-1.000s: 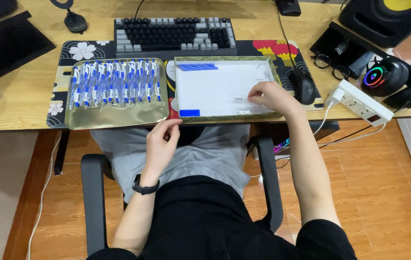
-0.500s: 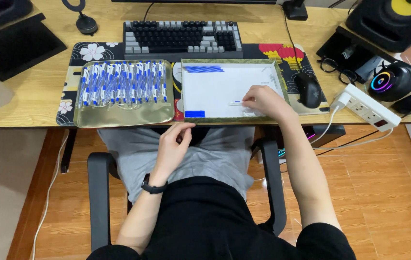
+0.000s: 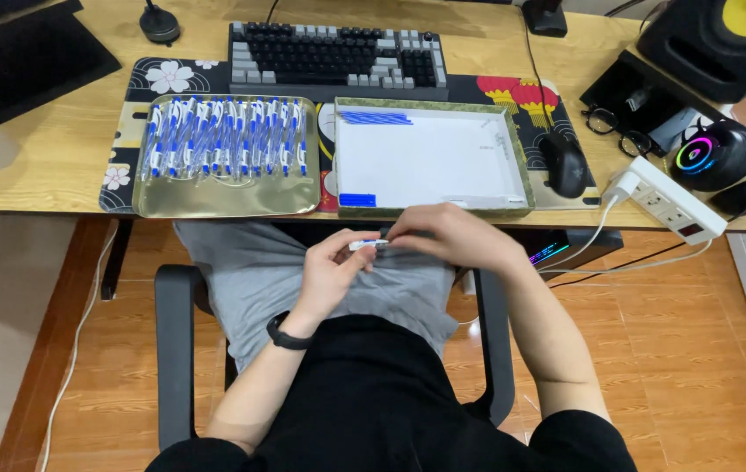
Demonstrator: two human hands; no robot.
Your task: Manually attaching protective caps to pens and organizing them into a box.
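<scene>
Over my lap, below the desk edge, my left hand (image 3: 331, 267) and my right hand (image 3: 448, 234) together hold a small white and blue pen (image 3: 368, 245), each pinching one end. Above them on the desk sits a white-lined box (image 3: 432, 157) with blue pieces in two corners. To its left lies the box's gold lid (image 3: 226, 199), filled with a row of several blue and white pens (image 3: 224, 138).
A keyboard (image 3: 334, 54) sits behind the boxes on a patterned desk mat (image 3: 167, 76). A black mouse (image 3: 564, 163), glasses (image 3: 618, 131), a white power strip (image 3: 672, 199), headphones (image 3: 721, 156) and a speaker (image 3: 716, 39) are at the right. Black chair arms (image 3: 176, 350) flank my legs.
My right hand left the white-lined box and came down to my lap. My left hand rose to meet it, and both now grip a pen.
</scene>
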